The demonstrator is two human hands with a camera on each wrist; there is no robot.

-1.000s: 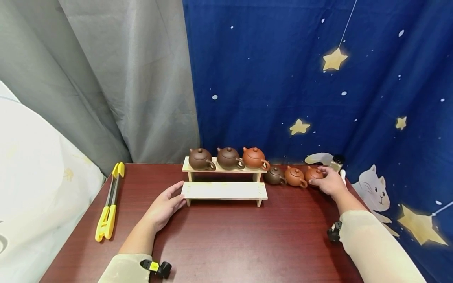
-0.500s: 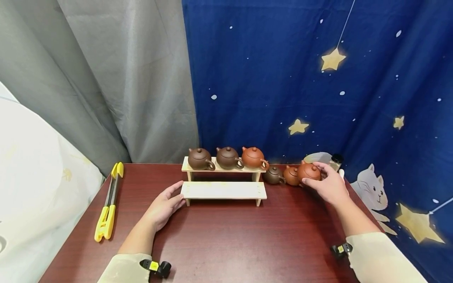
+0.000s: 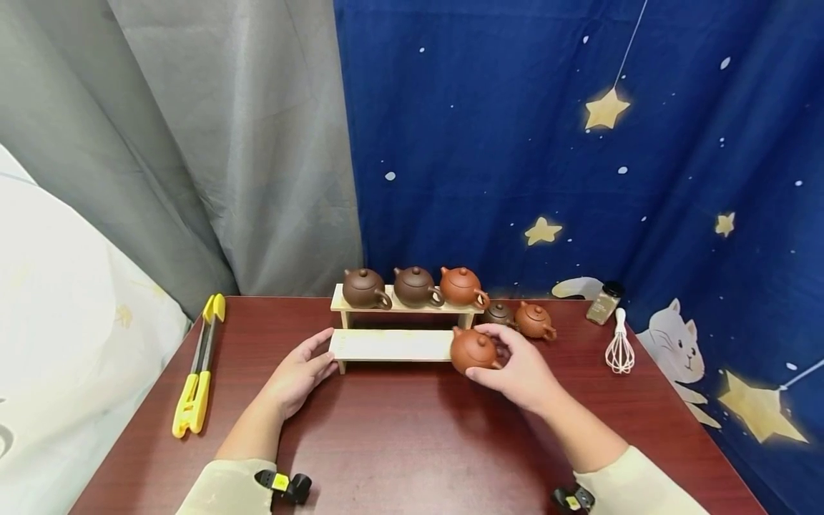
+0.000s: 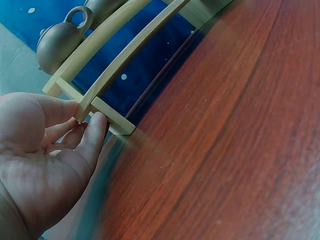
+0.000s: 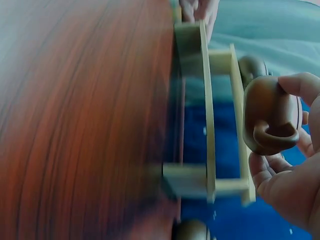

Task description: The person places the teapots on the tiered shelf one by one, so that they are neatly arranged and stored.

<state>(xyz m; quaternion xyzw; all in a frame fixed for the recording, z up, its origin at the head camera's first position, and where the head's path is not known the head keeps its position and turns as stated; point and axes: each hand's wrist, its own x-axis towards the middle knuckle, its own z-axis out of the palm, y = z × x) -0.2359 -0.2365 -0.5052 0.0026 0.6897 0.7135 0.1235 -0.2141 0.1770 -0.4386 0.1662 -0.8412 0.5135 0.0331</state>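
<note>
Orange teapot (image 3: 471, 352) is in the right hand (image 3: 524, 372), pinched between thumb and fingers at the right end of the wooden rack (image 3: 389, 345), lower shelf, in the head view; can't tell if they're touching. Reddish wood surface (image 3: 399, 443), grey curtain (image 3: 257, 143) and starry blue curtain (image 3: 483, 143) behind. Left wrist cam: left hand (image 4: 47, 155) pinching the rack's end. Right wrist cam: teapot's handle faces the lens, thumb and fingers either side.

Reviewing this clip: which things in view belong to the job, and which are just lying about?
Likely part of the job:
held teapot, in the right hand
rack, held at its end by the left hand
three teapots standing on it
two teapots to its right

Seemingly just lying about:
tongs
jar
whisk
</note>
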